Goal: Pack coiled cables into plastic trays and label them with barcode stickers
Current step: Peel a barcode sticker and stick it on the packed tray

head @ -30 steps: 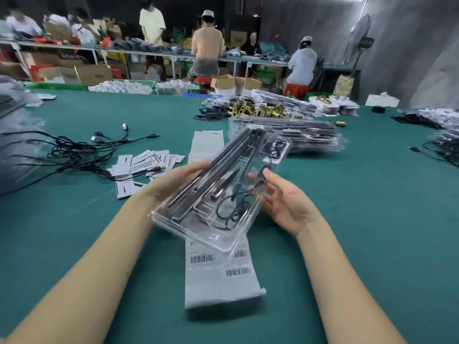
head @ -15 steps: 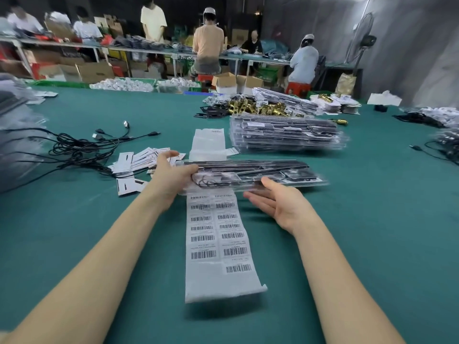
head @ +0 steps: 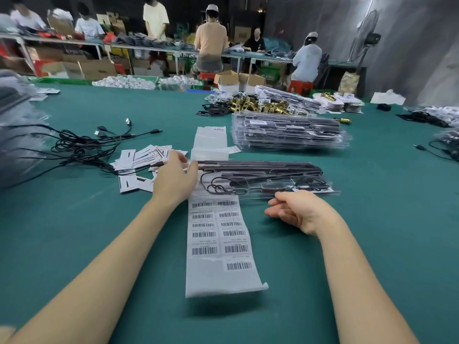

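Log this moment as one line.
packed tray flat on sticker sheet | left hand at tray end | right hand free

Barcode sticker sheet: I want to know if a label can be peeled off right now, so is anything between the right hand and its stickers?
Nothing visible blocks it. The right hand hovers beside the barcode sticker sheet, whose near rows lie bare on the table. Only the sheet's far end runs under the plastic tray, where the left hand rests.
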The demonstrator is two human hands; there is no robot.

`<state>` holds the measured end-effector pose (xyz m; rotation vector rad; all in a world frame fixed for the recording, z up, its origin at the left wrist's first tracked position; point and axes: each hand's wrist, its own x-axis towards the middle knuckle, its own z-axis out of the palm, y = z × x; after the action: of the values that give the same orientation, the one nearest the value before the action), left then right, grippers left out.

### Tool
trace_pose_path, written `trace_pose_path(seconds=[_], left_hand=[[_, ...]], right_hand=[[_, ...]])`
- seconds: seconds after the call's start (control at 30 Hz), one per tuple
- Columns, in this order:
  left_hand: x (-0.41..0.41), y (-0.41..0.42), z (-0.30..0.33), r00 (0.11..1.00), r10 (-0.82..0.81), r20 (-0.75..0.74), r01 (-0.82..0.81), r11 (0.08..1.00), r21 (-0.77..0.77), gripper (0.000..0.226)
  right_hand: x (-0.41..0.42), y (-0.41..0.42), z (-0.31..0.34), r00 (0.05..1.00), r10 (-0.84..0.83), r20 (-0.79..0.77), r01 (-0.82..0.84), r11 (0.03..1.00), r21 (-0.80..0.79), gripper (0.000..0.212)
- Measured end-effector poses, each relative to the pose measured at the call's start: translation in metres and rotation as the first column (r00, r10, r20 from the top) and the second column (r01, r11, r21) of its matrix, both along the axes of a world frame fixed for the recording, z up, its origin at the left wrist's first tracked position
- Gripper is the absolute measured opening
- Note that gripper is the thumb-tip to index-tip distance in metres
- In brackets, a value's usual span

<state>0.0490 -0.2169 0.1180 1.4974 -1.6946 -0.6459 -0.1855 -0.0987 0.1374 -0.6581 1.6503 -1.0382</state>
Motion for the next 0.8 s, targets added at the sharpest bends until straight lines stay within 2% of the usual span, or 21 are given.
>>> trace_pose_path(seconds=[0.1,0.23,0.3,0.37,0.47,0.53,0.63,0.73,0.8], left_hand=[[0.001,-0.002,0.000,0.998,-0.038,-0.054,0.040,0.998,0.046,0.029],[0.006,-0.003,0.002,0.990,-0.031,-0.136,0.030,0.999,-0.013,0.021],[0.008,-0.003,0.004,0.994,-0.076,-0.077,0.072,0.996,-0.060,0.018],[0.012,-0.001,0.005,0.981,-0.196,0.008,0.196,0.978,-0.078,0.025],[0.017,0.006,0.009,0.882,-0.448,0.146,0.454,0.891,-0.004,0.057],[0.016,0.009,0.010,0.808,-0.526,0.265,0.540,0.842,0.027,0.067],[0.010,0.007,0.007,0.790,-0.466,0.397,0.527,0.849,-0.052,0.059],[0.004,0.009,0.003,0.837,-0.359,0.414,0.455,0.876,-0.160,0.040],[0.002,0.009,0.000,0.843,-0.377,0.384,0.467,0.866,-0.176,0.029]], right_hand=[[0.006,0.001,0.001,0.994,0.085,-0.074,-0.085,0.996,0.009,0.038],[0.013,0.003,0.004,0.969,0.189,-0.161,-0.188,0.982,0.025,0.036],[0.014,0.004,0.005,0.942,0.249,-0.223,-0.253,0.967,0.009,0.031],[0.017,0.005,0.005,0.904,0.296,-0.309,-0.324,0.945,-0.041,0.022],[0.028,0.002,0.006,0.872,0.320,-0.371,-0.391,0.910,-0.134,0.011],[0.035,0.002,0.005,0.830,0.388,-0.401,-0.469,0.874,-0.125,0.010],[0.039,0.003,0.005,0.736,0.476,-0.482,-0.579,0.811,-0.082,0.014],[0.041,0.001,0.005,0.632,0.487,-0.603,-0.639,0.768,-0.050,0.024],[0.045,-0.002,0.001,0.554,0.450,-0.701,-0.651,0.758,-0.027,0.027]])
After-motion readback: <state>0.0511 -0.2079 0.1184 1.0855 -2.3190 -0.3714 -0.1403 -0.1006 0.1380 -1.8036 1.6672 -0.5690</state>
